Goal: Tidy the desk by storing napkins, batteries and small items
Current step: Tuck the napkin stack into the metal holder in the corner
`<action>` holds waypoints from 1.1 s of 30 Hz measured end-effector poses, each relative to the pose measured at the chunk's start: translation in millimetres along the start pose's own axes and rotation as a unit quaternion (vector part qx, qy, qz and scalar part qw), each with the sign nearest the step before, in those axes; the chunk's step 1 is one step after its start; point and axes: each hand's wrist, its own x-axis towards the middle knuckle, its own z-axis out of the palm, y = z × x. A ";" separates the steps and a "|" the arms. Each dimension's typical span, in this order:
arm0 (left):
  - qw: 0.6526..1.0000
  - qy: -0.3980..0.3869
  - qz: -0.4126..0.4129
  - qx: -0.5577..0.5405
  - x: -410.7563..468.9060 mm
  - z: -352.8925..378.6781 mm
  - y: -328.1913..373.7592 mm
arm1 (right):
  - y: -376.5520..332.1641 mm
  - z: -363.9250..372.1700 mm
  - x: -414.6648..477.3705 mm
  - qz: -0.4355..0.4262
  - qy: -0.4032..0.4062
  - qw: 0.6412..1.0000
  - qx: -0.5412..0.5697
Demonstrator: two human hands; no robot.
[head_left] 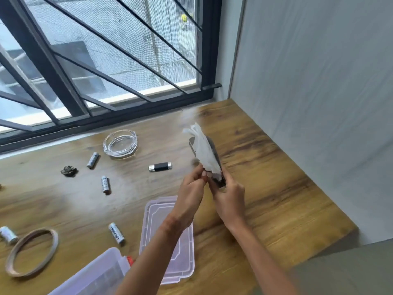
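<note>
My right hand (229, 196) grips the lower end of a dark napkin holder (214, 154), raised above the wooden desk (276, 188). White napkins (204, 150) stand up out of it. My left hand (191, 188) pinches the napkins' lower edge beside the holder. Several silver batteries lie on the desk to the left, one (93, 160) near the ashtray, one (105, 184) in the middle, one (116, 233) near the box. A clear plastic box (95, 275) sits at the bottom edge, its lid (170, 241) flat beside it under my left forearm.
A glass ashtray (120, 144) stands near the window. A black USB adapter (160, 167) lies mid-desk, a small dark crumpled item (68, 171) further left. A tan band ring (32, 252) and another battery (8, 234) are at the left edge. A wall bounds the desk on the right.
</note>
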 end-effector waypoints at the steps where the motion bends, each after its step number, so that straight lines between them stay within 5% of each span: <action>1: 1.000 -0.011 0.006 0.007 7.8 3.5 5.7 | -0.7 -4.1 9.4 -0.002 0.006 1.000 0.004; 15: 0.989 -0.135 0.005 0.060 153.0 62.6 69.1 | 22.7 -33.8 168.8 -0.020 0.054 0.998 -0.012; 33: 0.985 -0.144 -0.045 0.086 265.7 81.2 27.8 | 102.3 -8.7 252.9 0.013 0.066 0.996 -0.064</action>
